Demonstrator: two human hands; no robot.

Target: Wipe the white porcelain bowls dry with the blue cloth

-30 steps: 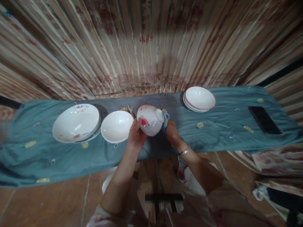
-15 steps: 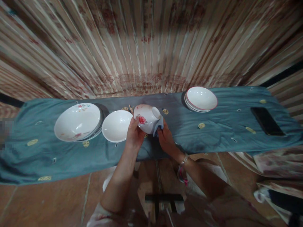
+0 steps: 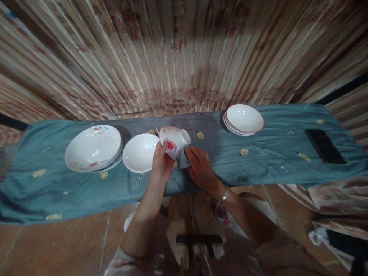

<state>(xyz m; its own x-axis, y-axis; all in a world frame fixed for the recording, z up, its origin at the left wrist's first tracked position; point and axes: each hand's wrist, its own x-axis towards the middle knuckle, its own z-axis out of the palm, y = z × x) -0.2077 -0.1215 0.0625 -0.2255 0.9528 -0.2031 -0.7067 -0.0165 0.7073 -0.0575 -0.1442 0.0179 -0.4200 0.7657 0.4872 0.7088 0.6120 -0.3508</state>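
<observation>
The right hand (image 3: 202,167) has its fingers curled on a blue-grey cloth (image 3: 184,158), against the flowered bowl (image 3: 171,142) near its foot. The left hand (image 3: 161,164) has its fingers closed on the bowl's rim end, thumb on the outer wall, so the bowl lies tipped sideways between the hands, above the worktop (image 3: 221,161). Beside the left hand stands a white bowl (image 3: 139,153); farther back are red-rimmed bowls (image 3: 244,119), before a curtain (image 3: 184,65).
</observation>
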